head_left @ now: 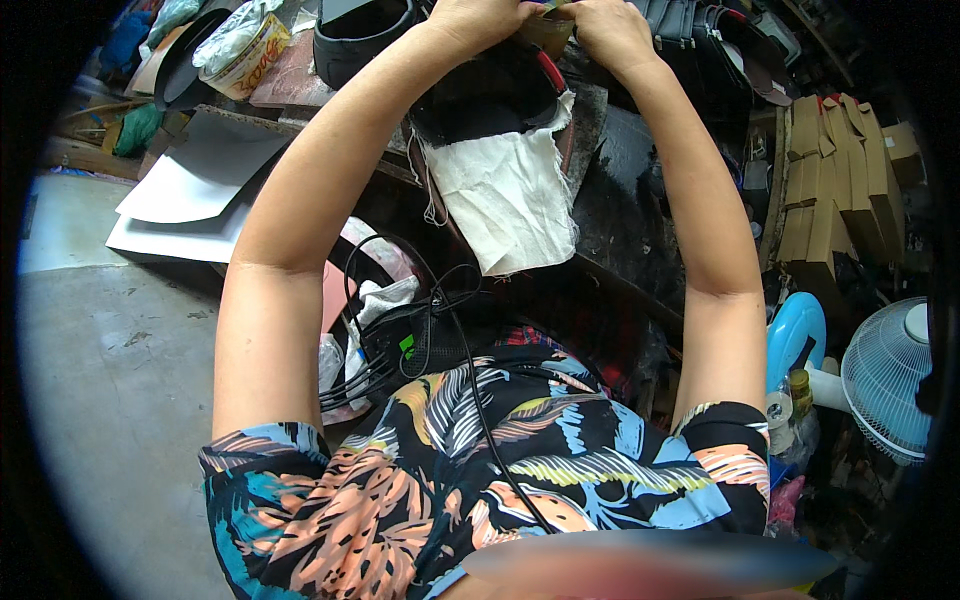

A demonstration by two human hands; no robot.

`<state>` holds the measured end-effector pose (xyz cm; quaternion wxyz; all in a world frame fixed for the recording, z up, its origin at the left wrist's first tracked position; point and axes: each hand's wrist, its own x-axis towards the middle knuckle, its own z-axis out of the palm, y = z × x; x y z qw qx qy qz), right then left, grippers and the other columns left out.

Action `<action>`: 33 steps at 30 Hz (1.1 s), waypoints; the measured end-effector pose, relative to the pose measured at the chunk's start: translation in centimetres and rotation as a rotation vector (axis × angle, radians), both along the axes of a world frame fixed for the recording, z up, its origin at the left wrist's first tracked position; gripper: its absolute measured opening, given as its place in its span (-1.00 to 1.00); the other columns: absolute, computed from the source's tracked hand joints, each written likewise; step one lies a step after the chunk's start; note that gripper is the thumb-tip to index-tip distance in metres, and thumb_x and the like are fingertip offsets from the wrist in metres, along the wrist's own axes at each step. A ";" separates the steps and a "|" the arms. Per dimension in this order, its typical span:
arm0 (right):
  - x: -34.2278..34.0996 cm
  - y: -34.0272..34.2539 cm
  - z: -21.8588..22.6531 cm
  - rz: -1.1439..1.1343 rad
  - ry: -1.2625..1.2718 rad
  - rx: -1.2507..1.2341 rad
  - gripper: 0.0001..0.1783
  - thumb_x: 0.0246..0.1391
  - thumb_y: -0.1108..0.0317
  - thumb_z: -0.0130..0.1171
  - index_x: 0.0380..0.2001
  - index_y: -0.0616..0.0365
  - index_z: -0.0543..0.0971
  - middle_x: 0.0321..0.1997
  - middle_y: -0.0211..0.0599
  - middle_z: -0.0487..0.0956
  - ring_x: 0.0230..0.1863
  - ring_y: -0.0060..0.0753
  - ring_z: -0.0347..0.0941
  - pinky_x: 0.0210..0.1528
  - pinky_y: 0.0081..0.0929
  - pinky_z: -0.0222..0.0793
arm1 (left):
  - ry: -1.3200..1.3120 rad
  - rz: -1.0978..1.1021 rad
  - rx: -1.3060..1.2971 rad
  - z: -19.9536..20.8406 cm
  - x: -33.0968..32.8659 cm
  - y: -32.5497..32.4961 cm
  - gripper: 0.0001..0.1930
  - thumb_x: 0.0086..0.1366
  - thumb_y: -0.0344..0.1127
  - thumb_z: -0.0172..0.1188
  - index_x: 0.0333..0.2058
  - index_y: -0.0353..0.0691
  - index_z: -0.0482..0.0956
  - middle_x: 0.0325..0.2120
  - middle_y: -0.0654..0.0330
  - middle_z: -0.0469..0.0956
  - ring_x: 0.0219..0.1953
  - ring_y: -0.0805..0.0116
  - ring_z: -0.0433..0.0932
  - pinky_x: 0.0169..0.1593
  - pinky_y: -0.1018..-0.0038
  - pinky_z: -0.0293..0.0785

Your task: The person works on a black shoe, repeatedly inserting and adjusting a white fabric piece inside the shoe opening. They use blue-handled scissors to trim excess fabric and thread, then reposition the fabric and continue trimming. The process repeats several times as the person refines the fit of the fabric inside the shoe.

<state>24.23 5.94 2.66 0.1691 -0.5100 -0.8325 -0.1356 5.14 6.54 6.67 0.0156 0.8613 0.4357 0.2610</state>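
Both my arms reach forward to the top edge of the head view. My left hand [478,20] and my right hand [606,32] come close together there, fingers bent inward. A small thing between their fingertips is mostly cut off by the frame edge, so its kind does not show. Just below it is a brownish, see-through container [547,36], partly hidden. Nearer to me sits a dark, open-topped item [475,100] with a red strip on its right edge. A frayed white cloth [508,195] hangs from its near side.
At left lie white sheets [205,185]; behind them stand a black tub [362,50] and a white bucket [247,62]. Black cables [462,325] loop before my body. Folded cardboard boxes [835,185] and a blue-white fan [888,375] are at right.
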 end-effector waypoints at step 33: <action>-0.7 -16.4 -3.3 -0.129 0.351 -0.020 -0.66 0.08 0.18 0.25 -0.04 -0.10 0.66 0.27 -0.30 0.39 0.22 -0.17 0.29 0.18 -0.17 0.28 | 0.229 -0.226 -0.475 -5.7 1.9 -2.3 -0.83 0.01 -0.36 0.35 -0.37 -0.22 0.68 -0.47 0.01 0.63 -0.37 0.08 0.63 -0.21 0.30 0.55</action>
